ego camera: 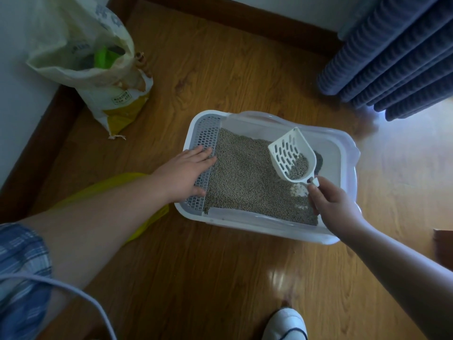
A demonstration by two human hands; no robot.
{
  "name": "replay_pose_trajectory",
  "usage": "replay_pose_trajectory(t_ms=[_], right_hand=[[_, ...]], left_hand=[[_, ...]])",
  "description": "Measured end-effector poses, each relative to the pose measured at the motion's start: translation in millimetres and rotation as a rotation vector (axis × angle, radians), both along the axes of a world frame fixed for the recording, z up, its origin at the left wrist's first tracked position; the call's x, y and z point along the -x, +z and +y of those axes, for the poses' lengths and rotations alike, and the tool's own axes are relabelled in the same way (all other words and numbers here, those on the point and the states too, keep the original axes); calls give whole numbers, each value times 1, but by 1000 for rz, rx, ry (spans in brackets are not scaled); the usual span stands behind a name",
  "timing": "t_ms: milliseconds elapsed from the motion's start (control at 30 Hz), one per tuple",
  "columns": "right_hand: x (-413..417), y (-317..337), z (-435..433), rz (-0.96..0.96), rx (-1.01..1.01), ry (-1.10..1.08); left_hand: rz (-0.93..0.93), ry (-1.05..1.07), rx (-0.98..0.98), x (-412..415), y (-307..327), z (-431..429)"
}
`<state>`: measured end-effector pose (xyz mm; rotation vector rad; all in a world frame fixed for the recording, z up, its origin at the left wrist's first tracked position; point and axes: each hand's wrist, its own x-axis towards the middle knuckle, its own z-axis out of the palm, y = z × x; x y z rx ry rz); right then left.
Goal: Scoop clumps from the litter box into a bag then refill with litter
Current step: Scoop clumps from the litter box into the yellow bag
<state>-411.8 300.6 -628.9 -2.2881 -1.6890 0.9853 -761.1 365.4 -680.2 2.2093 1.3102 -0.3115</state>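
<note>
White plastic litter box (348,153) is sitting on the wooden floor (220,278), filled with grey-brown litter (245,175). The right hand (335,204) is gripping the handle of a slotted white scoop (291,155) — fingers closed around it — holding it tilted above the litter with some granules inside. The left hand (186,173) is lying flat, fingers extended, on the grey perforated grate (208,133) at the box's left edge. A yellow bag (157,217) is lying partly under the left forearm — an open litter sack (98,77) is standing near the wall.
</note>
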Motion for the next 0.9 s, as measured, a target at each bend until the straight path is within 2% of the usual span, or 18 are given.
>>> replay_pose_trajectory(t_ms=[67, 267, 367, 467, 633, 767, 900], right_hand=[[4, 1, 5, 9, 57, 41], [16, -9, 25, -182, 265, 253], [22, -14, 38, -396, 333, 361], [30, -9, 53, -540, 232, 478], [69, 4, 84, -496, 148, 584], [115, -10, 108, -420, 74, 666], [140, -18, 127, -533, 17, 739]], left_hand=[[-3, -1, -8, 1, 0, 0], [-22, 8, -17, 1, -1, -2], [-28, 10, -14, 3, -1, -2], [-40, 16, -12, 2, -2, -2], [-85, 42, -14, 2, -1, -2], [-85, 43, -27, 3, 0, -3], [-70, 29, -40, 1, -2, -1]])
